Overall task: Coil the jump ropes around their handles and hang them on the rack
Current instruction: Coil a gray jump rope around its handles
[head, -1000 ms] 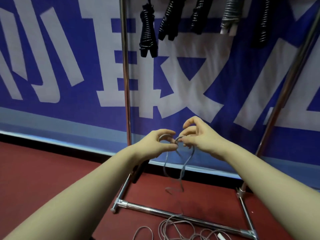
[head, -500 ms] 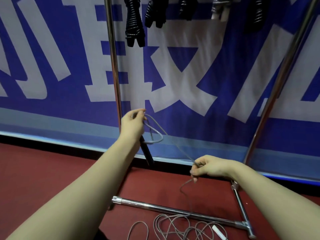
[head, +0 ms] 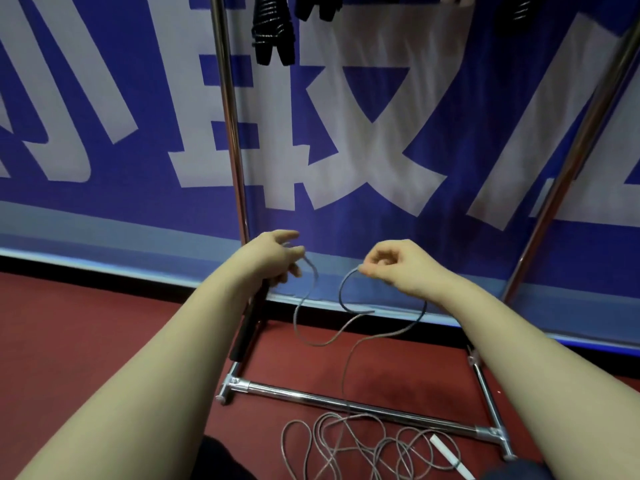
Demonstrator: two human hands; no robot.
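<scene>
Cord [head: 313, 336] sags in two loops between the hands, and that slack looks deliberate: a fresh turn being shaped to lay over the black handle [head: 246, 327]. The left hand [head: 273, 258] has its grip closed round the top of that handle, which hangs below the fist in front of the rack's left upright [head: 228, 133]. The right hand [head: 398, 268] pinches the cord between thumb and fingertips, a narrow grip suited to feeding the line across.

From there the cord drops toward the red floor [head: 69, 341], passes in front of the base bar [head: 346, 407] and ends in a loose tangle [head: 363, 445], with the white handle [head: 446, 452] lying at its right edge. Most of the length lies down there, so I judge the coiling barely begun.

Open room lies between the left upright and the right upright [head: 571, 150], above the base bar — though the tangle could snag on that bar when drawn up. Coiled ropes [head: 273, 32] already hang at the top edge of view.
</scene>
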